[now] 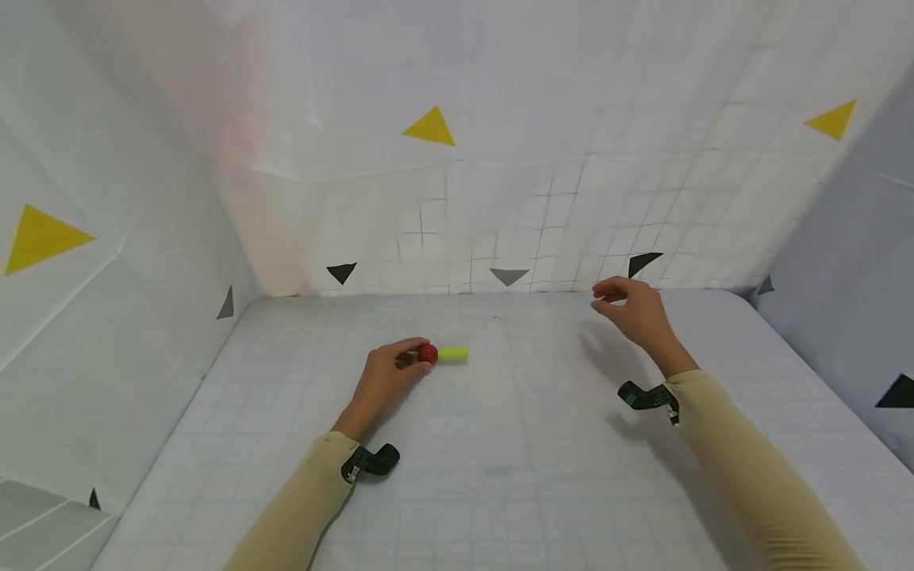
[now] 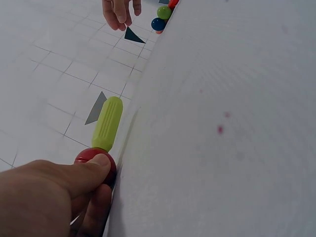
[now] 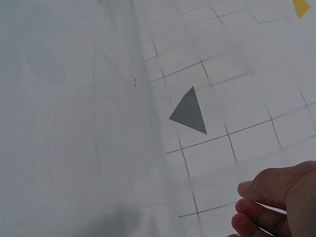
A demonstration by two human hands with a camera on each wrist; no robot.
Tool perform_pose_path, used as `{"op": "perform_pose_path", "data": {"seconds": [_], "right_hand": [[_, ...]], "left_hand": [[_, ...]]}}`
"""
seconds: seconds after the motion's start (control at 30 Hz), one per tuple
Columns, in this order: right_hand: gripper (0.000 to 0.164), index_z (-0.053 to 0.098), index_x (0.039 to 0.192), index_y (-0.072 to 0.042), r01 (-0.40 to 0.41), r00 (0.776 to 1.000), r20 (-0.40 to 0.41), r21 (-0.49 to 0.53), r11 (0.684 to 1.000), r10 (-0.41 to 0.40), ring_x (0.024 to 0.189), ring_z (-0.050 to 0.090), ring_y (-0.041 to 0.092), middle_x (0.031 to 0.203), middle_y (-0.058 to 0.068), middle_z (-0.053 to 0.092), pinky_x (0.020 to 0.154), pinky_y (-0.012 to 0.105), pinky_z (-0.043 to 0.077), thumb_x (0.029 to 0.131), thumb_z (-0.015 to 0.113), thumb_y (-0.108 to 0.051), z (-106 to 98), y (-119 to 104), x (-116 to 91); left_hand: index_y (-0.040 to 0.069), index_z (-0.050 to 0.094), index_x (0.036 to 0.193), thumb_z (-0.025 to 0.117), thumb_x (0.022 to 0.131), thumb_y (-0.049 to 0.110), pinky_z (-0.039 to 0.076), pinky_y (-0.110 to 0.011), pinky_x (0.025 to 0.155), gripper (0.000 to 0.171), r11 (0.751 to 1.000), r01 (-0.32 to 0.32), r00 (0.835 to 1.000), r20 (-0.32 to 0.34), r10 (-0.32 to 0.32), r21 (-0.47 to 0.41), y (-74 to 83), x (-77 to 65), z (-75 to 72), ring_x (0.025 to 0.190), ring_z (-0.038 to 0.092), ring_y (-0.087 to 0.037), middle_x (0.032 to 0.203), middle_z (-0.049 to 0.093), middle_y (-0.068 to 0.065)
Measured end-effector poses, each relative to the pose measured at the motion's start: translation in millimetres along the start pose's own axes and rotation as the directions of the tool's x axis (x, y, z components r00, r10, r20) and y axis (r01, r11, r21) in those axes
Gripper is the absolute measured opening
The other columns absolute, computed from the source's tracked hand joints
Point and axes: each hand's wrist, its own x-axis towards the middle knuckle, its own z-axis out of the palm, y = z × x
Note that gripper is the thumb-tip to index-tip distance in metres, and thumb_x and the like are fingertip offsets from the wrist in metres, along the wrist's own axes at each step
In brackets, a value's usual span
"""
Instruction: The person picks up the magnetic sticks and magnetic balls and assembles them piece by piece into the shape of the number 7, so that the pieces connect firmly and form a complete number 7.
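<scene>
A small toy (image 1: 453, 354), a red ball on a ribbed yellow-green handle, is held by my left hand (image 1: 385, 377) left of the table's middle. Thumb and fingers pinch the red ball (image 2: 83, 155), and the handle points away from the palm, to the right in the head view. My right hand (image 1: 635, 313) hovers over the far right part of the table, its shadow below. Its thumb and fingers are loosely bent with a gap between them, as the right wrist view shows, and no object appears in it.
The white table (image 1: 485, 476) meets a white back wall (image 1: 571, 95) marked with triangles and grid lines. Side walls stand at left and right. Green (image 2: 164, 12) and blue (image 2: 158, 24) balls, with something red beside them, show beyond the right hand in the left wrist view.
</scene>
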Motion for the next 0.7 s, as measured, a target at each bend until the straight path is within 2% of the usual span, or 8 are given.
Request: {"op": "perform_pose_path", "data": {"seconds": [0.3, 0.5, 0.7], "right_hand": [[0.028, 0.068, 0.125, -0.001, -0.04, 0.999, -0.034, -0.018, 0.999, 0.039, 0.114, 0.061, 0.042, 0.117, 0.023, 0.07, 0.083, 0.053, 0.049, 0.099, 0.071, -0.011, -11.1, 14.0, 6.2], [0.029, 0.066, 0.127, 0.001, -0.11, 0.993, -0.037, -0.026, 0.994, 0.109, 0.119, 0.056, 0.046, 0.121, 0.026, 0.068, 0.094, 0.061, 0.047, 0.1, 0.069, -0.011, -18.7, 24.5, 9.0], [0.028, 0.066, 0.124, 0.004, -0.131, 0.991, -0.042, -0.04, 0.991, 0.129, 0.12, 0.054, 0.048, 0.12, 0.028, 0.067, 0.101, 0.065, 0.04, 0.1, 0.067, -0.009, -21.5, 34.7, 8.5]], "left_hand": [[0.018, 0.073, 0.133, 0.08, 0.094, 0.016, 0.055, -0.04, 0.089, 0.04, 1.0, 0.001, 1.0, 0.003, -0.001, -0.011, -0.6, -0.5, -0.4, 0.097, 0.066, -0.019, 0.113, 0.073, -0.002], [0.018, 0.073, 0.133, 0.081, 0.093, 0.016, 0.055, -0.04, 0.088, 0.041, 1.0, -0.013, 1.0, -0.002, 0.013, -0.011, 0.1, 0.1, -0.9, 0.097, 0.066, -0.018, 0.112, 0.073, -0.002], [0.019, 0.073, 0.133, 0.081, 0.094, 0.017, 0.055, -0.04, 0.087, 0.04, 1.0, -0.002, 1.0, -0.004, 0.002, 0.001, -1.1, 0.3, 1.1, 0.096, 0.065, -0.018, 0.111, 0.073, -0.001]]}}
